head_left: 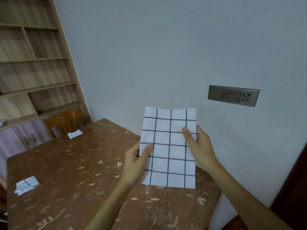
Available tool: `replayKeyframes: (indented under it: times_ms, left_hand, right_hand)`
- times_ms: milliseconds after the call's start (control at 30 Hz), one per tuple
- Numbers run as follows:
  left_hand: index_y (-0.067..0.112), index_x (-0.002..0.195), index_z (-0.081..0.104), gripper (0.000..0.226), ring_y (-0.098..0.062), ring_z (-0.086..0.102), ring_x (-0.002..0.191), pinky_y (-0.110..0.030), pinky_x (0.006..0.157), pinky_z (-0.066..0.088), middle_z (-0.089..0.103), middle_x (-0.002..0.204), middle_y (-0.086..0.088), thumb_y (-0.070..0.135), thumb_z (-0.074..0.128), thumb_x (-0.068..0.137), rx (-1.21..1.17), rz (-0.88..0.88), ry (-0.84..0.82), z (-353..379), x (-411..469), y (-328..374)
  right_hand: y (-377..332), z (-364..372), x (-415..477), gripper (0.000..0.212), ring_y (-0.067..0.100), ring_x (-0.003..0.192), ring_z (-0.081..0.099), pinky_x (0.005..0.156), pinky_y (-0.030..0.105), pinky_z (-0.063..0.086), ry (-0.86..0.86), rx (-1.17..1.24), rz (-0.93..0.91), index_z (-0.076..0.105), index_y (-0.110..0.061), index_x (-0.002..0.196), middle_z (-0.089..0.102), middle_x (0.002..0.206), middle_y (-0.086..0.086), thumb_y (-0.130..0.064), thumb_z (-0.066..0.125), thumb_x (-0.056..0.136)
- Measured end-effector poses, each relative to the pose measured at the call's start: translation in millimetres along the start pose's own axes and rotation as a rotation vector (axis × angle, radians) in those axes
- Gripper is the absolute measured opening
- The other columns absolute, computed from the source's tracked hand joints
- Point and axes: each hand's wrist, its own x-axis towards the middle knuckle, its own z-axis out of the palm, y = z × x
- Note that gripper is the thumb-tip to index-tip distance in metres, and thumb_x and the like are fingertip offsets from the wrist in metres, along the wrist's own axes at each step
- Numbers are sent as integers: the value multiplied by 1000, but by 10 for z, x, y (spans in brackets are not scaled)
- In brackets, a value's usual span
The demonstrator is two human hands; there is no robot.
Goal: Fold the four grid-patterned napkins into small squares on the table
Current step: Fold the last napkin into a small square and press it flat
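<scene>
Napkin (167, 146) white with dark grid lines; table (74, 163) cover brown with pale leaf print; wall (166, 47) pale grey-blue; shelving (33, 55) light wood.

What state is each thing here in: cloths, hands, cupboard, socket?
Held napkin: off the table, upright, a flat rectangle, not yet a small square.
Left hand: pinches its left edge.
Right hand: pinches its right edge.
Near-left napkin: folded small, on the table.
Far napkin: folded small, on the table.
Cupboard doors: closed.
Wall socket: nothing plugged in.
</scene>
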Motion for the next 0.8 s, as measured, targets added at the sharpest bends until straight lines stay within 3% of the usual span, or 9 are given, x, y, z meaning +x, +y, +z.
replayKeyframes:
  times_ms: [100, 200, 233, 333, 400, 533, 667, 733, 800]
  left_hand:
    - [14, 110, 73, 19, -21, 77, 95, -31, 76, 62, 80, 104, -2, 15, 57, 101, -73, 2, 77, -12, 32, 20]
    - [17, 110, 74, 19, -22, 77, 96, -35, 79, 63, 80, 106, -1, 19, 58, 100, -86, -31, 80, -83, 52, 19]
    - [18, 108, 75, 18, -26, 76, 96, -40, 79, 63, 80, 105, -2, 20, 59, 99, -79, -50, 65, -123, 63, 18]
    - [16, 107, 76, 19, -36, 75, 97, -49, 83, 63, 79, 105, -10, 21, 60, 98, -56, -96, -14, -246, 93, 54]
    - [11, 110, 75, 22, -37, 74, 98, -47, 84, 63, 79, 106, -12, 18, 57, 100, -40, -111, -71, -321, 106, 89]
    - [10, 113, 74, 25, -35, 75, 94, -36, 74, 62, 78, 105, -13, 16, 53, 103, 2, -115, -135, -444, 114, 129]
    - [16, 105, 76, 26, -22, 71, 76, -28, 65, 55, 77, 92, -5, 9, 51, 102, -109, -141, -167, -462, 93, 142]
    - [17, 89, 77, 30, -19, 63, 68, -27, 60, 49, 71, 80, -4, 5, 52, 101, -140, -145, -144, -456, 84, 121]
    - [14, 81, 75, 34, -25, 55, 71, -27, 57, 44, 66, 83, -14, 3, 49, 98, -129, -145, -88, -469, 97, 69]
  right_hand:
    - [20, -117, -13, 26, 10, 106, 70, 82, 15, 54, -216, 55, 166, 66, -19, 119, 76, 110, -9, -27, 64, 95]
    - [78, -199, -49, 43, 41, 107, 67, 96, 48, 55, -272, -2, 173, 65, 2, 113, 70, 110, 25, -35, 69, 92]
    - [63, -216, -63, 42, 43, 107, 66, 99, 51, 52, -262, 0, 171, 66, 3, 112, 70, 110, 28, -34, 69, 92]
    - [1, -257, -93, 21, 27, 102, 73, 94, 39, 57, -252, 30, 175, 73, -8, 109, 78, 104, 9, -21, 63, 96]
    - [-7, -283, -92, 19, 27, 102, 73, 89, 35, 59, -246, 41, 197, 74, -8, 108, 78, 103, 9, -18, 61, 97]
    - [16, -273, -104, 21, 26, 108, 71, 100, 48, 52, -233, 56, 243, 75, -17, 111, 76, 109, 9, -23, 63, 96]
    - [17, -227, -128, 24, 27, 102, 73, 93, 42, 54, -207, 195, 264, 79, -16, 103, 77, 107, 9, -6, 59, 95]
    - [49, -219, -122, 29, 24, 89, 74, 83, 37, 56, -213, 207, 269, 80, -13, 91, 78, 96, 9, 1, 55, 95]
    - [48, -211, -122, 38, 12, 60, 64, 60, 22, 51, -207, 201, 286, 75, -8, 76, 71, 71, 0, 6, 46, 96]
